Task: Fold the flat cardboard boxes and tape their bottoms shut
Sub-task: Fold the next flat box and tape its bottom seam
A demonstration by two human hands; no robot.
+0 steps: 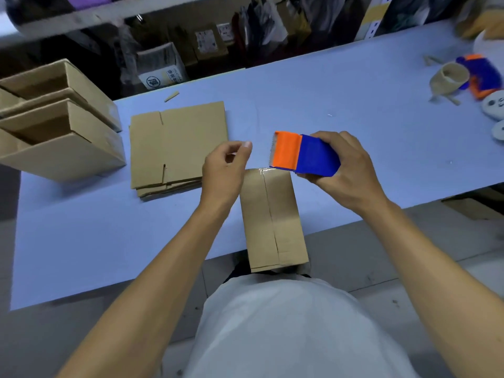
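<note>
A folded cardboard box (272,214) lies in front of me with its closed bottom flaps facing up and a seam down the middle. Its near end sticks out over the table edge. Shiny clear tape (261,169) shows at its far edge. My right hand (346,170) grips a blue and orange tape dispenser (302,155), whose orange blade end hovers just above that far edge. My left hand (226,170) is raised at the box's far left corner, thumb and forefinger pinched together with nothing visible between them. A stack of flat boxes (177,148) lies to the left.
Folded open boxes (54,118) are stacked at the table's left end. At the far right lie a second blue and orange dispenser (482,77), an empty tape core (450,79) and white objects (493,105). A cardboard scrap (171,96) lies behind the flat stack.
</note>
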